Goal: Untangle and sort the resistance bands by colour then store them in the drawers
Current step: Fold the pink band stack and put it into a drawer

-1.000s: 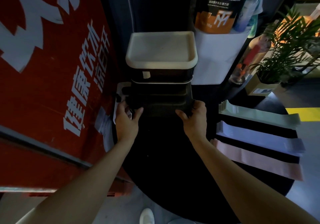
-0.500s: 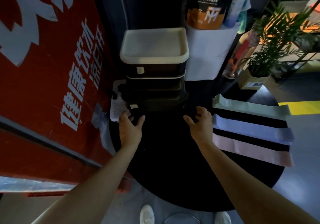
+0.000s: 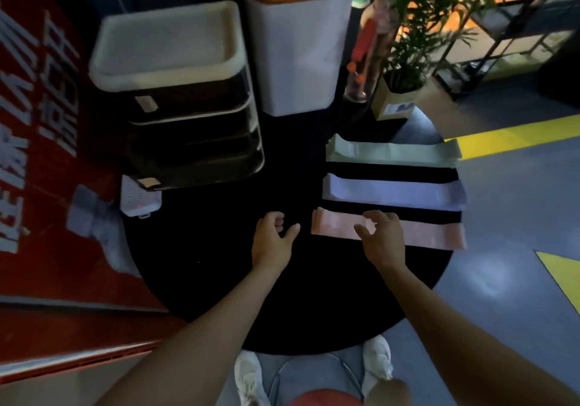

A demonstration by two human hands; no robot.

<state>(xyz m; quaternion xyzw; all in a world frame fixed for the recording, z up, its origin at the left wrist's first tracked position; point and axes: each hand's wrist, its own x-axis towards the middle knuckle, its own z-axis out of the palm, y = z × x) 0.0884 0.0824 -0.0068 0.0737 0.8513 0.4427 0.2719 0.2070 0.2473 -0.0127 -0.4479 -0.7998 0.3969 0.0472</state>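
On the round black counter [image 3: 282,296], seen from the head camera, three resistance bands lie flat in parallel rows at the right side, well apart from one another: the green band [image 3: 392,153] farthest, the purple band [image 3: 392,193] in the middle, the pink band [image 3: 417,234] nearest. None crosses another, so the untangling and colour sorting look finished; keeping a dark gap between rows means each colour can be lifted without dragging its neighbour.

At the back left stands the drawer unit [image 3: 188,129], a white-topped stack of three dark drawers. Whether the bottom one is pulled out slightly I cannot tell in the dim, blurred picture. Storing is the part of the task left to do.

The right hand [image 3: 381,238] reaches over the left half of the pink band, its fingers [image 3: 376,217] spread and bent downward onto or just above the fabric; a closed pinch is not visible. Starting with the nearest row makes sense, since nothing else has to be reached across.

The left hand [image 3: 273,239] hovers over bare counter just beside the pink band's left end, its fingers loosely curled and holding nothing, probably placed to take that end or to work a drawer.

A white power strip [image 3: 139,200] sits beside the drawers, and a potted plant [image 3: 405,60] stands behind the bands.
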